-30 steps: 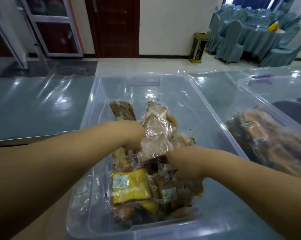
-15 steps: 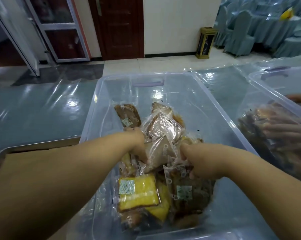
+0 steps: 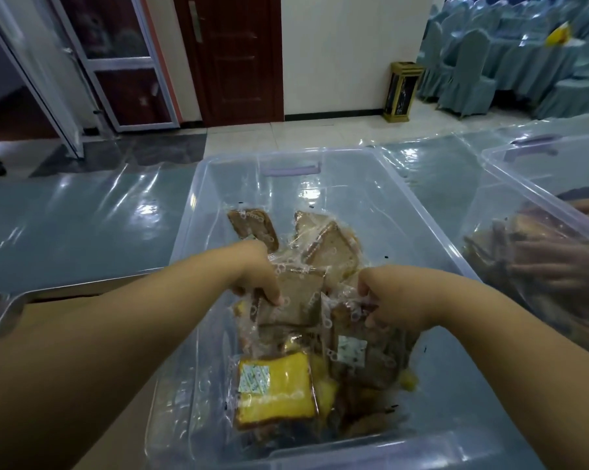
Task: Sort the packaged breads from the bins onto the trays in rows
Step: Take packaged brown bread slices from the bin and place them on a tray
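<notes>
A clear plastic bin [image 3: 418, 212] in front of me holds several packaged breads. My left hand [image 3: 257, 276] pinches the left edge of a brown packaged bread [image 3: 296, 296] at the top of the pile. My right hand [image 3: 386, 300] grips the wrapper of another brown packaged bread [image 3: 357, 357] with a white label, just to the right. A yellow packaged bread [image 3: 279, 388] lies at the near end of the bin. More brown breads [image 3: 327, 245] lie behind my hands. A metal tray [image 3: 5, 313] shows its corner at the left, under my left forearm.
A second clear bin [image 3: 510, 167] with breads stands at the right, and another person's hands [image 3: 557, 262] reach into it. The table [image 3: 83, 225] is covered in shiny plastic sheet. Covered chairs and a gold waste bin [image 3: 401, 93] stand farther back.
Both hands have shifted slightly deeper into the pile and closed on wrappers. The other person's hands have come into the right bin. The view has tilted a little upward.
</notes>
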`<state>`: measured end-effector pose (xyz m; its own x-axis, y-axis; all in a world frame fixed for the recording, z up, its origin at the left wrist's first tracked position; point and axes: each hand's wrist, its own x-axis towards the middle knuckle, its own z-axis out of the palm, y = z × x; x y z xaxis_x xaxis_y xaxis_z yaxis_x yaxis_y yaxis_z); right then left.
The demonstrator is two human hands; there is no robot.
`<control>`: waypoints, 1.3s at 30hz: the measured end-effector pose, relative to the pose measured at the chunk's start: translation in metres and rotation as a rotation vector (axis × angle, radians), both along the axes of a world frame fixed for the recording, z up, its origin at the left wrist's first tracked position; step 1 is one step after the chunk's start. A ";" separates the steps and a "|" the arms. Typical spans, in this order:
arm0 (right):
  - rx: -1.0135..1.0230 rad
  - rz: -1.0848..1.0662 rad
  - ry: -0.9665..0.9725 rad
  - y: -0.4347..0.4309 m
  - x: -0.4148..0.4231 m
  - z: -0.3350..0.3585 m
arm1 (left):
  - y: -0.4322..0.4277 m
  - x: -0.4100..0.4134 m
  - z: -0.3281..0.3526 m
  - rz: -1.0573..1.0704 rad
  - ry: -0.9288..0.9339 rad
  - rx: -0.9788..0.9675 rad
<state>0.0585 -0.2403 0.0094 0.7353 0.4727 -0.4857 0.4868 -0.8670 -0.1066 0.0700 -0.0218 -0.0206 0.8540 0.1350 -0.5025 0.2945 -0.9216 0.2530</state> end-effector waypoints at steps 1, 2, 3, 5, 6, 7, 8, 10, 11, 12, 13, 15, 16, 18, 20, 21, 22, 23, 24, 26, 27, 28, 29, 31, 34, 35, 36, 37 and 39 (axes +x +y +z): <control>0.013 -0.010 -0.017 0.000 0.001 0.002 | 0.001 -0.005 0.005 0.032 -0.042 -0.054; 0.031 -0.021 -0.038 0.000 0.001 0.004 | 0.003 -0.010 0.010 0.045 -0.094 -0.075; 0.053 -0.035 -0.063 0.000 0.002 0.006 | 0.006 -0.016 0.015 0.047 -0.161 -0.076; 0.128 -0.069 -0.115 0.000 0.003 0.011 | 0.014 -0.029 0.026 0.086 -0.312 -0.092; 0.183 -0.093 -0.140 0.000 0.003 0.014 | 0.020 -0.036 0.033 0.125 -0.388 -0.130; 0.245 -0.124 -0.161 0.000 0.003 0.017 | 0.025 -0.044 0.041 0.164 -0.464 -0.175; 0.312 -0.160 -0.183 0.000 0.002 0.020 | 0.030 -0.052 0.049 0.199 -0.535 -0.220; 0.439 -0.216 -0.246 0.001 0.000 0.026 | 0.040 -0.070 0.066 0.250 -0.658 -0.294; 0.501 -0.234 -0.290 0.003 -0.002 0.029 | 0.045 -0.080 0.073 0.277 -0.715 -0.325; 0.575 -0.251 -0.334 0.006 -0.006 0.032 | 0.050 -0.089 0.080 0.303 -0.770 -0.358; 0.663 -0.267 -0.372 0.010 -0.010 0.036 | 0.055 -0.098 0.086 0.331 -0.824 -0.396; 0.854 -0.278 -0.456 0.022 -0.022 0.046 | 0.066 -0.118 0.096 0.384 -0.929 -0.483; 0.930 -0.271 -0.508 0.031 -0.030 0.051 | 0.074 -0.127 0.099 0.400 -0.975 -0.516; 1.061 -0.262 -0.578 0.049 -0.044 0.061 | 0.092 -0.146 0.103 0.429 -1.057 -0.571; 1.179 -0.270 -0.604 0.072 -0.060 0.071 | 0.117 -0.166 0.103 0.473 -1.121 -0.634; 1.230 -0.274 -0.618 0.084 -0.068 0.075 | 0.131 -0.176 0.101 0.500 -1.141 -0.658; 1.279 -0.275 -0.629 0.097 -0.076 0.080 | 0.145 -0.185 0.100 0.525 -1.157 -0.667; 1.329 -0.277 -0.628 0.111 -0.085 0.084 | 0.159 -0.194 0.097 0.550 -1.166 -0.664; 1.377 -0.281 -0.610 0.126 -0.094 0.087 | 0.175 -0.204 0.093 0.573 -1.166 -0.657; 1.456 -0.293 -0.534 0.157 -0.113 0.089 | 0.204 -0.220 0.082 0.603 -1.136 -0.640; 1.469 -0.302 -0.495 0.173 -0.121 0.088 | 0.218 -0.228 0.074 0.605 -1.114 -0.627; 1.458 -0.307 -0.463 0.190 -0.128 0.085 | 0.234 -0.234 0.065 0.604 -1.091 -0.597; 1.427 -0.312 -0.441 0.206 -0.134 0.080 | 0.249 -0.239 0.054 0.602 -1.065 -0.554; 1.330 -0.325 -0.386 0.236 -0.143 0.069 | 0.278 -0.246 0.031 0.611 -0.989 -0.469; 1.103 -0.359 -0.307 0.275 -0.148 0.039 | 0.314 -0.250 -0.008 0.650 -0.864 -0.394; 1.021 -0.371 -0.306 0.286 -0.148 0.027 | 0.322 -0.249 -0.021 0.652 -0.847 -0.394; 0.957 -0.387 -0.295 0.296 -0.146 0.013 | 0.327 -0.248 -0.034 0.645 -0.843 -0.394; 0.908 -0.406 -0.273 0.306 -0.144 0.000 | 0.331 -0.246 -0.046 0.634 -0.841 -0.394; 0.834 -0.444 -0.217 0.321 -0.136 -0.030 | 0.334 -0.240 -0.066 0.601 -0.828 -0.399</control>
